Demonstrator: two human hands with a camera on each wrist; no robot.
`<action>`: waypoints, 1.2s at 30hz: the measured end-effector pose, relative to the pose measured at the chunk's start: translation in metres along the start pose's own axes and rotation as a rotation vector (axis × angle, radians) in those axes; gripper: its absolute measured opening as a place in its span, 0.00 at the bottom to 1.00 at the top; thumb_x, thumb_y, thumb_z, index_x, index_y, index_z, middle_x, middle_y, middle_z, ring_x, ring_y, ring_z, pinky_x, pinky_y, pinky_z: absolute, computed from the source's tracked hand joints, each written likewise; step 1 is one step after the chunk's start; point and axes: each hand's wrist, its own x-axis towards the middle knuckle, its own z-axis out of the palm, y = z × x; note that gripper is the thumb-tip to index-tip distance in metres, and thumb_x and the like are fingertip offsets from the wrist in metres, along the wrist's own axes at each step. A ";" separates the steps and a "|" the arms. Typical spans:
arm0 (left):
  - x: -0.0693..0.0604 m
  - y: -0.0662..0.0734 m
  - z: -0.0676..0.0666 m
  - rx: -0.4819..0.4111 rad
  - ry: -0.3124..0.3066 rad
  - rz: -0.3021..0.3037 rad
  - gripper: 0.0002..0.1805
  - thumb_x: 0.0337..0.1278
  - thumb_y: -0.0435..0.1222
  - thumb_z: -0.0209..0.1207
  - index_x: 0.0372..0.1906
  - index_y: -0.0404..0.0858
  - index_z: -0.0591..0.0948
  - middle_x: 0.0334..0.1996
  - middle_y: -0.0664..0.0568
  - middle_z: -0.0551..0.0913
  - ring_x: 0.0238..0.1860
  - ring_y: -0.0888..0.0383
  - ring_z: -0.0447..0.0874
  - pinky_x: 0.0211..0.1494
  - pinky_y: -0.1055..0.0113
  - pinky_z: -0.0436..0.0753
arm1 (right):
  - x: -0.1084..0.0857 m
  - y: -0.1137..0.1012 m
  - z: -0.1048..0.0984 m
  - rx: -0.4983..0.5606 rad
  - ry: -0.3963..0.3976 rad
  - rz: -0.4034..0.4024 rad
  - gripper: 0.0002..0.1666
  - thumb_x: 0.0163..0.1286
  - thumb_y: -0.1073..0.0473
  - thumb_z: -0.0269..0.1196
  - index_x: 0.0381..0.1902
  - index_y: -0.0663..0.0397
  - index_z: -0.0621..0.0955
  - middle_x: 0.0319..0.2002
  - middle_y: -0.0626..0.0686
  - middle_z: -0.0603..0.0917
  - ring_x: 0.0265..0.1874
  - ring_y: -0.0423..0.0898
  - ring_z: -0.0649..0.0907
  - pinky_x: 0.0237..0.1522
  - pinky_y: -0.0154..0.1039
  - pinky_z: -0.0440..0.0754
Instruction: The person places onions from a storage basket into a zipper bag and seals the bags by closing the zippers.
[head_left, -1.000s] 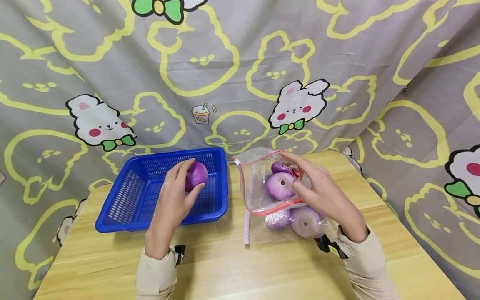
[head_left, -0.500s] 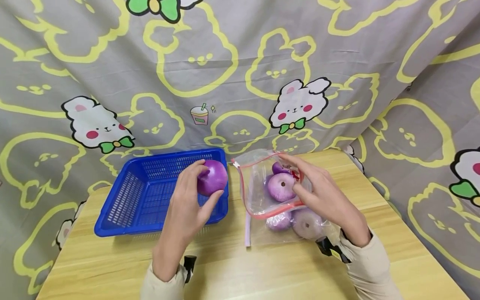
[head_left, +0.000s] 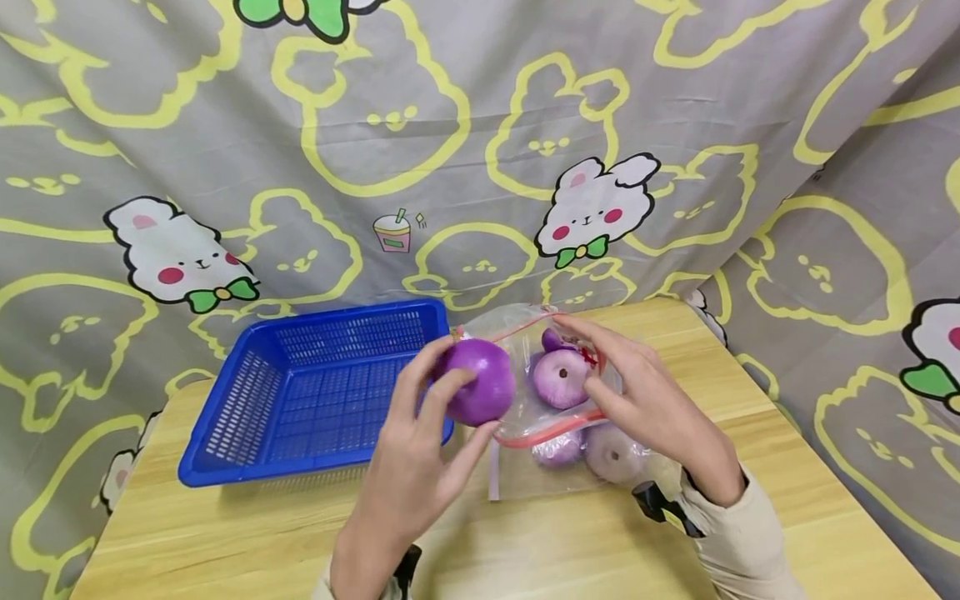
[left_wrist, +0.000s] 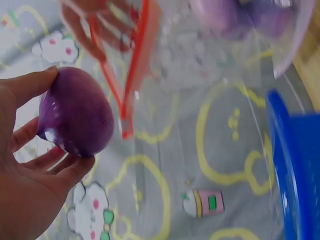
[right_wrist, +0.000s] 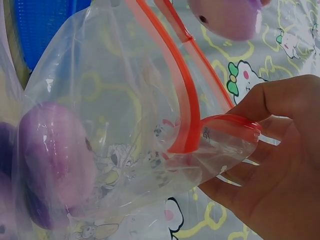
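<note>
A round purple onion [head_left: 480, 383] is gripped between the thumb and fingers of my left hand [head_left: 420, 450], just left of a clear zip bag's mouth. In the left wrist view the same onion [left_wrist: 80, 112] sits between thumb and fingertips. My right hand [head_left: 645, 383] holds the red-edged rim of the clear zip bag [head_left: 517, 483], and its mouth gapes toward the left. Inside the bag lie several purple onions [head_left: 561, 377]. In the right wrist view the thumb and fingers pinch the red zip strip [right_wrist: 230, 122].
A blue perforated plastic basket [head_left: 315, 375] stands left of the bag on the wooden table [head_left: 300, 542]. Behind the table hangs a grey curtain [head_left: 450, 150] with cartoon bunnies.
My left hand has carried the onion rightward from over the blue basket to beside the bag's mouth. The right hand has stayed at the bag's rim.
</note>
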 end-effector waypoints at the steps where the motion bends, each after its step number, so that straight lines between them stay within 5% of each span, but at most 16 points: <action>1: 0.000 0.003 0.004 -0.005 -0.006 0.012 0.25 0.59 0.41 0.68 0.56 0.33 0.76 0.65 0.34 0.67 0.64 0.41 0.72 0.59 0.52 0.80 | 0.000 -0.001 0.000 -0.004 -0.001 -0.001 0.45 0.60 0.74 0.57 0.75 0.43 0.66 0.68 0.46 0.74 0.47 0.40 0.79 0.49 0.35 0.74; 6: -0.003 0.007 0.024 0.043 -0.068 0.033 0.29 0.49 0.37 0.74 0.57 0.37 0.76 0.60 0.34 0.68 0.60 0.44 0.73 0.56 0.54 0.82 | -0.003 -0.005 0.000 -0.025 -0.008 -0.004 0.44 0.60 0.73 0.58 0.75 0.44 0.66 0.70 0.45 0.72 0.67 0.46 0.73 0.62 0.41 0.73; 16: -0.010 0.001 0.044 0.255 -0.083 0.094 0.25 0.54 0.38 0.71 0.57 0.39 0.78 0.64 0.40 0.73 0.66 0.39 0.67 0.65 0.45 0.70 | -0.005 -0.012 -0.001 -0.017 -0.025 0.000 0.43 0.62 0.71 0.57 0.75 0.43 0.66 0.71 0.44 0.70 0.66 0.44 0.73 0.58 0.42 0.75; 20: -0.009 0.001 0.038 0.246 -0.051 0.059 0.25 0.54 0.35 0.69 0.59 0.40 0.78 0.67 0.39 0.69 0.67 0.37 0.65 0.62 0.42 0.68 | -0.004 -0.012 -0.003 -0.007 -0.019 -0.019 0.42 0.63 0.72 0.57 0.75 0.45 0.66 0.71 0.44 0.70 0.64 0.43 0.75 0.55 0.36 0.73; 24: -0.007 -0.003 0.029 0.196 -0.017 0.042 0.26 0.55 0.29 0.63 0.62 0.39 0.77 0.68 0.37 0.68 0.67 0.36 0.65 0.62 0.42 0.68 | -0.004 -0.011 -0.005 -0.006 -0.023 -0.019 0.44 0.61 0.73 0.57 0.75 0.44 0.66 0.71 0.43 0.70 0.67 0.44 0.72 0.62 0.35 0.71; 29: -0.006 -0.009 0.017 0.191 -0.088 -0.009 0.30 0.59 0.25 0.55 0.68 0.38 0.72 0.71 0.41 0.66 0.69 0.39 0.64 0.62 0.44 0.70 | -0.006 -0.013 -0.011 0.039 -0.028 -0.027 0.44 0.61 0.75 0.57 0.74 0.43 0.68 0.70 0.43 0.72 0.66 0.43 0.74 0.59 0.31 0.71; 32: -0.006 -0.011 0.013 0.196 -0.102 -0.003 0.26 0.60 0.24 0.55 0.65 0.37 0.75 0.66 0.43 0.73 0.67 0.42 0.69 0.63 0.46 0.71 | -0.009 -0.014 -0.016 0.111 -0.045 -0.048 0.43 0.60 0.77 0.56 0.72 0.45 0.70 0.69 0.45 0.73 0.65 0.43 0.75 0.60 0.30 0.71; 36: -0.004 -0.012 0.011 0.175 -0.020 0.082 0.13 0.63 0.27 0.57 0.51 0.34 0.83 0.50 0.45 0.84 0.54 0.46 0.80 0.59 0.51 0.76 | -0.013 -0.015 -0.024 0.184 -0.072 -0.066 0.40 0.60 0.79 0.55 0.70 0.48 0.72 0.67 0.46 0.75 0.65 0.44 0.75 0.63 0.30 0.71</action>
